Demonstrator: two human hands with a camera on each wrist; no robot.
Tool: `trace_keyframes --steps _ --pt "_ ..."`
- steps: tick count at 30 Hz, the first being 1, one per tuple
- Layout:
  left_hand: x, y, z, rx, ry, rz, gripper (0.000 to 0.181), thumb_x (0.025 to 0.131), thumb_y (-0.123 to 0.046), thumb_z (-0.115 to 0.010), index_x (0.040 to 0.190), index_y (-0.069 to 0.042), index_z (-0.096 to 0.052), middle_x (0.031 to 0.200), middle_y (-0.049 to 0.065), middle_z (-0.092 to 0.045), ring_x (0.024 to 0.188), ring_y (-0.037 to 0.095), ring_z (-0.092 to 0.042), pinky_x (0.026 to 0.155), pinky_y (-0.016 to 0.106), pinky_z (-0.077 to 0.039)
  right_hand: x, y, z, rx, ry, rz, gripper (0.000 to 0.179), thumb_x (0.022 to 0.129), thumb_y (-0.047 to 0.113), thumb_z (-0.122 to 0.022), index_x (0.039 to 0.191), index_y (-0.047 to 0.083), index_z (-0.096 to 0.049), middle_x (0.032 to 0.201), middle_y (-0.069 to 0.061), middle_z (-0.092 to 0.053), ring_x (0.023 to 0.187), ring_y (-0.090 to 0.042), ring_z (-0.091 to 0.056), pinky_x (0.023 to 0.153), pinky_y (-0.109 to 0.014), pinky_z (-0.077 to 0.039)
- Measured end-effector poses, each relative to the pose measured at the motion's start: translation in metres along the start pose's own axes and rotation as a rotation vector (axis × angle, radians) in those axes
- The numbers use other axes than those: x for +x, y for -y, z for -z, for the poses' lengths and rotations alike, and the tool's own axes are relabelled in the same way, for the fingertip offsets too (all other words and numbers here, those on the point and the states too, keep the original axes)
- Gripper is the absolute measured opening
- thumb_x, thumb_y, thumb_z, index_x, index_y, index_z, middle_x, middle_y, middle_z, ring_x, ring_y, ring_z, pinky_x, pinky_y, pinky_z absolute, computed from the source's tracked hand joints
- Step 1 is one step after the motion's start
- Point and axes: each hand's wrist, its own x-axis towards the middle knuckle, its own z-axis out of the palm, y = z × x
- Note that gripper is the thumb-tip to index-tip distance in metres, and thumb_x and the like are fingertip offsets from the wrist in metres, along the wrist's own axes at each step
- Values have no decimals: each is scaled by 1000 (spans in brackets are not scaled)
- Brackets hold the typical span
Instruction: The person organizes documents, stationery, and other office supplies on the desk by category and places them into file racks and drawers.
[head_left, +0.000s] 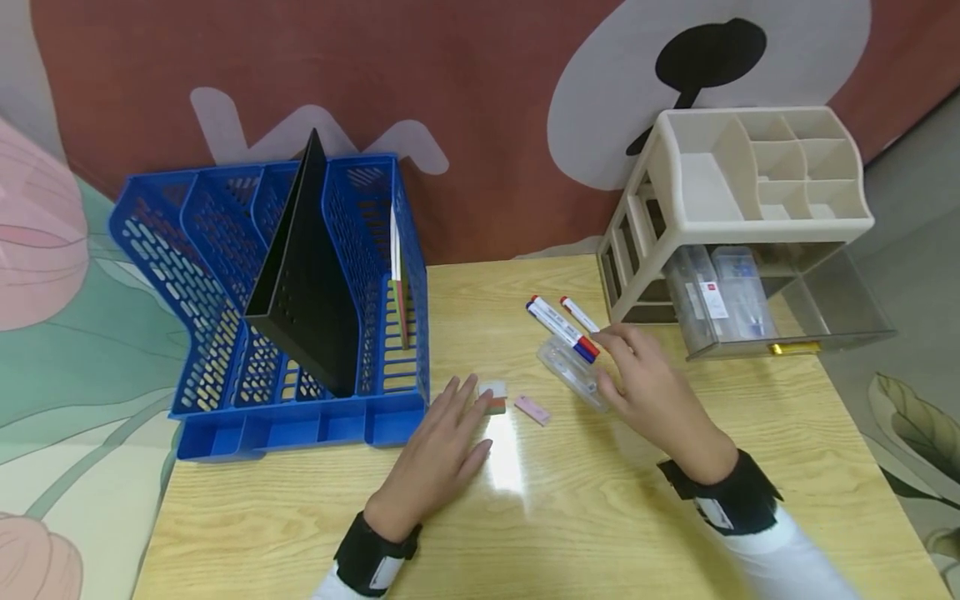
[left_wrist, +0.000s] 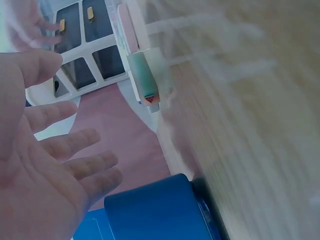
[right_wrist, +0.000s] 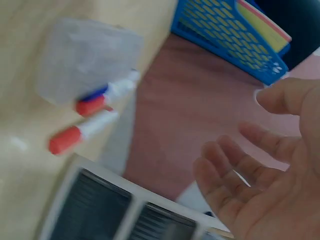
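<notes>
My left hand hovers with spread fingers beside a small white, green and red block; in the left wrist view that block is green with a seed-dotted red end. A pink bar lies a little to its right. My right hand, fingers loosely bent and holding nothing, is over the right side of a clear plastic case. A red marker and a blue marker lie side by side by the case. Another red marker lies near the right fingertips, and the right wrist view shows it apart from them.
On the left stands a blue file rack with a black folder and thin booklets in it. At the right is a white desk organizer; its clear drawer is pulled out, with clear boxes inside.
</notes>
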Motion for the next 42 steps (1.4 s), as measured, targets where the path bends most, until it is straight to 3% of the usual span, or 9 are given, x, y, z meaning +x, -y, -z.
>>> trace_keyframes --steps 9,19,25,33,42 --pt "9 -6 -2 -31 -61 31 60 95 -34 -56 148 -9 -40 155 20 -34 144 37 -23 111 57 -33 -16 -11 -37 17 180 -120 60 78 29 -77 124 -2 -55 112 -25 -57 92 -36 -54 75 -50 -54" --pt "21 -10 -4 -43 -69 26 59 95 -33 -57 147 -9 -40 155 20 -35 144 36 -24 112 56 -33 -26 -13 -54 50 369 -288 71 74 27 -83 130 -1 -49 118 -28 -54 98 -40 -51 85 -56 -50" --pt "31 -12 -11 -55 -72 23 56 95 -31 -56 146 -8 -43 153 20 -38 142 38 -28 112 55 -34 -28 -14 -61 24 354 -305 65 78 22 -79 130 1 -47 110 -24 -54 93 -37 -51 79 -51 -50" --pt "38 -13 -15 -61 -32 44 56 97 -33 -54 145 -8 -43 154 21 -37 141 40 -30 113 54 -33 -27 -12 -60 85 355 -340 72 78 21 -80 139 5 -46 119 -24 -54 101 -38 -51 83 -53 -51" --pt "41 -13 -21 -79 -13 68 57 96 -32 -55 146 -7 -43 153 21 -38 140 41 -31 113 53 -33 -31 -7 -59 120 309 -331 75 77 23 -81 139 -2 -47 121 -25 -56 103 -38 -51 88 -54 -49"
